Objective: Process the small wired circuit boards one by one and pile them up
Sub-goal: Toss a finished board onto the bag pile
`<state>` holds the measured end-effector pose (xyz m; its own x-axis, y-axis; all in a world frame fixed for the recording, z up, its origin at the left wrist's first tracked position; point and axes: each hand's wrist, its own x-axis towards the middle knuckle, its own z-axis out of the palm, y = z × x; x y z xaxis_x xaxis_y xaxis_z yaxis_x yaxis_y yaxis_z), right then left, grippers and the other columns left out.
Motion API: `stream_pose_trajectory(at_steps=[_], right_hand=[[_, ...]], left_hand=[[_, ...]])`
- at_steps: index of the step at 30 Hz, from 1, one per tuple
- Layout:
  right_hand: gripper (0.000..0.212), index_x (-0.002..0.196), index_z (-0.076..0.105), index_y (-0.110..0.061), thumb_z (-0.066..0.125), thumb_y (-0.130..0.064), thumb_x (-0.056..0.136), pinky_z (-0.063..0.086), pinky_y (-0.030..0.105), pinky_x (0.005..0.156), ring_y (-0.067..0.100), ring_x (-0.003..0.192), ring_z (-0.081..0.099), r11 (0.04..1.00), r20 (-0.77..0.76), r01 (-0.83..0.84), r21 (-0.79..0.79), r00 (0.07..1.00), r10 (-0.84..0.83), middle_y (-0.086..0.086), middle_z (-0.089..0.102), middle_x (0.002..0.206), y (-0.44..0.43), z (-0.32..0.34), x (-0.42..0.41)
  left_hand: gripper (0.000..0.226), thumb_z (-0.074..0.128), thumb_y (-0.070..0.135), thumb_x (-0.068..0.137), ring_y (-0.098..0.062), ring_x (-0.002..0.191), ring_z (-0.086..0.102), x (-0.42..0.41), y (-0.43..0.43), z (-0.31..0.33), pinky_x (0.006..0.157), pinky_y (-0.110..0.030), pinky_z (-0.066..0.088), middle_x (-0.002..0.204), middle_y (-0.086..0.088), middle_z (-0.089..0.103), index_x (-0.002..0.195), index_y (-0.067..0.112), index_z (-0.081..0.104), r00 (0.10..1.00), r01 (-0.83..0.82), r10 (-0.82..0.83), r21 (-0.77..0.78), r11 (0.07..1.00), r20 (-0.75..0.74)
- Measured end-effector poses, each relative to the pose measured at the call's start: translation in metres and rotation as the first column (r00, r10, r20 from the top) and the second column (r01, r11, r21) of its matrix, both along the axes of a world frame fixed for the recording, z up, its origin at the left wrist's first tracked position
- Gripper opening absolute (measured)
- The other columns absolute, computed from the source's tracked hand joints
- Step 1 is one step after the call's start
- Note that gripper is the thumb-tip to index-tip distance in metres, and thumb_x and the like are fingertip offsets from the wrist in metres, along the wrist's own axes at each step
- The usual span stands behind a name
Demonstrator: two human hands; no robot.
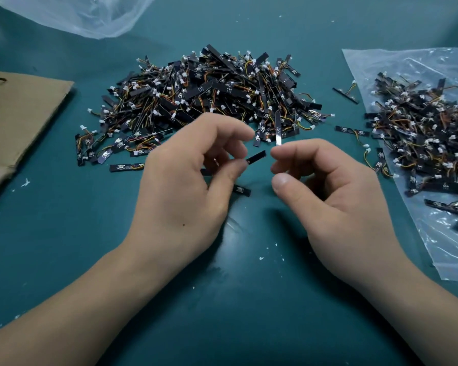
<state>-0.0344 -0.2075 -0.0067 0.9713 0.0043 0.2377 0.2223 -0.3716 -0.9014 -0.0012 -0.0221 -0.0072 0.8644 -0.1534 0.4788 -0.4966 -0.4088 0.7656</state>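
A big heap of small black circuit boards (212, 99) with orange and yellow wires and white plugs lies at the middle back of the teal table. My left hand (185, 188) pinches one black board (256, 157) between thumb and fingers; the board's free end sticks out to the right. My right hand (325, 191) is just right of it, fingers curled, pinching a thin pale strip (278, 140) that stands up from its fingertips. A second heap of boards (423, 138) lies on a clear plastic bag (455, 249) at the right.
A brown cardboard sheet (19, 122) lies at the left edge. Another clear plastic bag (85, 14) sits at the back left. Loose boards (345, 95) lie between the two heaps, and one board (241, 190) lies under my left hand. White scraps (261, 258) dot the table.
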Motion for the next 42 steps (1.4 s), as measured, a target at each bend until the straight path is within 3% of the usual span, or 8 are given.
stream_pose_trajectory(at_steps=[6,10,13,16,21,30,37,42], right_hand=[[0.033,0.125,0.065,-0.034,0.066,-0.026,0.094,0.051,0.023,0.070,0.013,0.077,0.064,0.999,-0.004,-0.044,-0.012,0.999,0.044,-0.008,0.071,0.094,0.002,0.000,-0.003],[0.008,0.095,0.070,-0.031,0.063,-0.030,0.098,0.047,0.020,0.063,0.013,0.065,0.059,0.997,0.008,-0.027,-0.073,1.000,0.027,-0.005,0.067,0.077,0.000,0.000,0.001],[0.015,0.090,0.068,-0.026,0.059,-0.036,0.097,0.049,0.032,0.061,0.019,0.062,0.059,0.998,0.005,-0.060,0.022,0.998,0.060,-0.003,0.067,0.072,-0.001,0.002,0.000],[0.018,0.091,0.069,-0.022,0.057,-0.035,0.096,0.048,0.034,0.057,0.019,0.058,0.057,0.993,0.005,-0.067,0.098,0.998,0.067,-0.001,0.066,0.069,0.000,0.003,0.000],[0.024,0.080,0.066,-0.019,0.054,-0.032,0.096,0.043,0.017,0.056,0.011,0.055,0.055,0.973,-0.016,-0.134,0.187,0.990,0.140,0.003,0.067,0.068,-0.001,0.005,-0.001],[0.032,0.069,0.064,-0.020,0.051,-0.033,0.095,0.046,0.039,0.054,0.021,0.055,0.057,0.974,-0.032,-0.226,-0.016,0.974,0.226,0.000,0.062,0.062,0.001,0.005,-0.003],[0.032,0.076,0.067,-0.015,0.049,-0.031,0.097,0.045,0.025,0.054,0.015,0.054,0.056,0.976,-0.009,-0.168,0.136,0.985,0.170,0.004,0.063,0.065,-0.001,0.004,-0.004],[0.035,0.076,0.066,-0.016,0.047,-0.035,0.097,0.045,0.026,0.055,0.017,0.054,0.057,0.957,-0.022,-0.262,0.121,0.964,0.267,0.006,0.060,0.064,-0.001,0.005,-0.005]], left_hand=[[0.031,0.080,0.002,0.085,-0.012,0.081,0.070,0.000,-0.002,0.002,0.072,-0.018,0.053,0.088,0.006,0.070,0.100,0.025,0.066,0.986,0.136,-0.153,-0.215,0.967,-0.063],[0.031,0.079,0.004,0.086,-0.016,0.080,0.070,-0.002,-0.003,0.003,0.072,-0.021,0.054,0.088,0.005,0.070,0.102,0.025,0.065,0.978,0.165,-0.190,-0.255,0.953,-0.079],[0.025,0.077,0.014,0.089,-0.019,0.079,0.070,-0.003,-0.003,0.004,0.073,-0.029,0.056,0.089,0.001,0.070,0.110,0.020,0.064,0.950,0.215,-0.273,-0.319,0.923,-0.149],[0.015,0.077,0.018,0.090,-0.011,0.077,0.070,-0.005,-0.004,0.006,0.072,-0.021,0.055,0.088,0.006,0.073,0.103,0.018,0.069,0.937,0.243,-0.295,-0.254,0.936,-0.188],[0.007,0.072,0.015,0.092,-0.006,0.070,0.065,-0.007,-0.004,0.011,0.066,-0.013,0.047,0.083,0.009,0.071,0.093,0.022,0.070,0.959,0.229,-0.242,-0.100,0.968,-0.147],[0.010,0.065,0.018,0.097,-0.012,0.058,0.054,-0.009,-0.003,0.013,0.058,-0.015,0.041,0.071,0.004,0.065,0.087,0.018,0.069,0.949,0.250,-0.264,-0.099,0.963,-0.172],[0.007,0.065,0.023,0.097,-0.019,0.057,0.053,-0.009,-0.002,0.013,0.054,-0.019,0.041,0.071,-0.004,0.064,0.090,0.021,0.068,0.948,0.247,-0.268,-0.134,0.960,-0.171],[0.014,0.063,0.022,0.098,-0.002,0.053,0.045,-0.009,-0.002,0.013,0.054,-0.009,0.034,0.065,0.008,0.057,0.084,0.023,0.063,0.940,0.277,-0.285,-0.071,0.958,-0.189]])
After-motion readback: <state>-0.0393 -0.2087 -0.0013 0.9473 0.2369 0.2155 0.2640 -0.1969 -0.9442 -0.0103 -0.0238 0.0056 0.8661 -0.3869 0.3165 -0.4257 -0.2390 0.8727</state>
